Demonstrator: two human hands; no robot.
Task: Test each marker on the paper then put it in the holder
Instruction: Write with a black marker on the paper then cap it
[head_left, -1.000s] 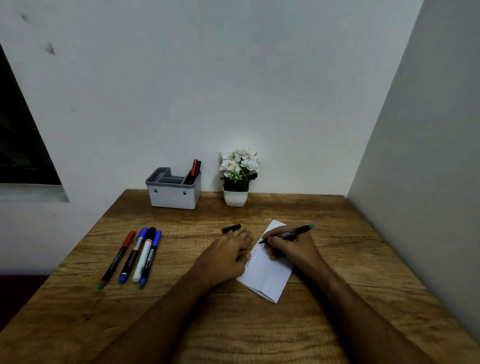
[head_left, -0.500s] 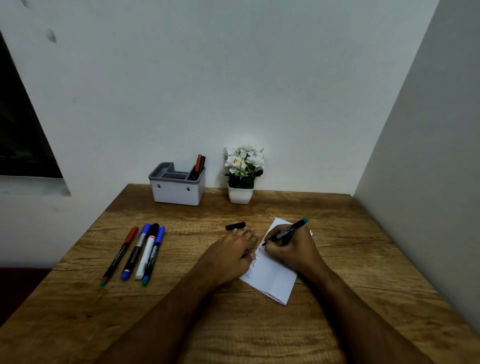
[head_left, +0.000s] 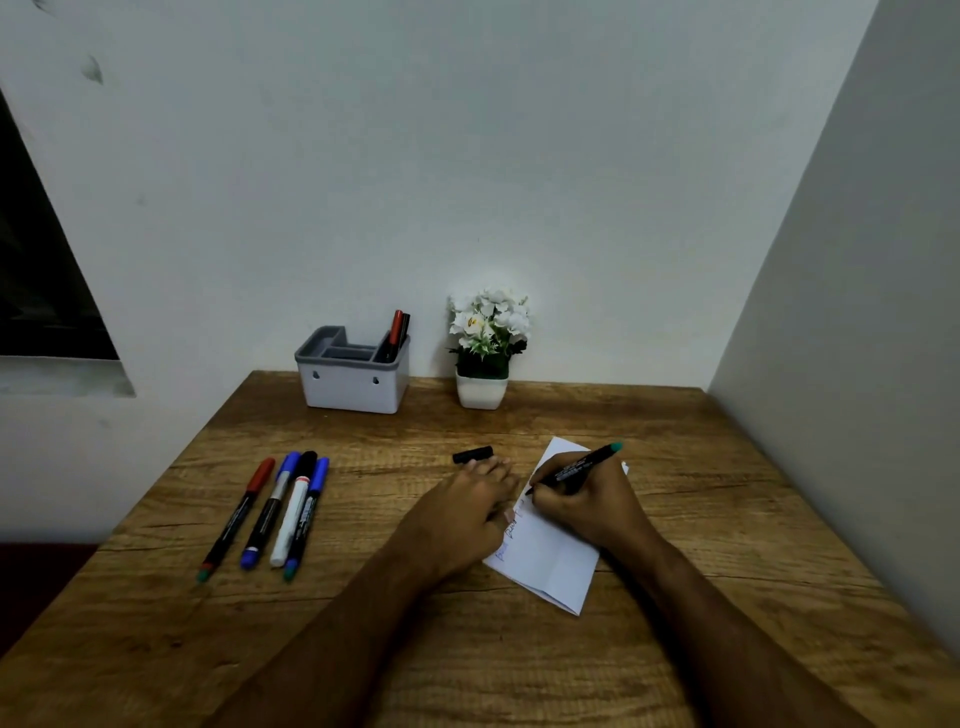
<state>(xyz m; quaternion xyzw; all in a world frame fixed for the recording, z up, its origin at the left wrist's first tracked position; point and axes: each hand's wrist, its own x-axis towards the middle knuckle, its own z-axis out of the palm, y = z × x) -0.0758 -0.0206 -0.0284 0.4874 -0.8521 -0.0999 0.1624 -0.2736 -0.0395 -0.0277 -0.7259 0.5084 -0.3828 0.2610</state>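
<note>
Gripping the black teal-ended marker (head_left: 582, 467) as before, the right hand (head_left: 587, 499) has kept writing on the white folded paper (head_left: 550, 566) the flat left hand (head_left: 462, 514) steadies, so testing continues.

My right hand (head_left: 587, 501) grips green-ended marker (head_left: 582, 467), tip on paper (head_left: 550, 561) w/ left hand (head_left: 462, 514) pressing its edge.
</note>
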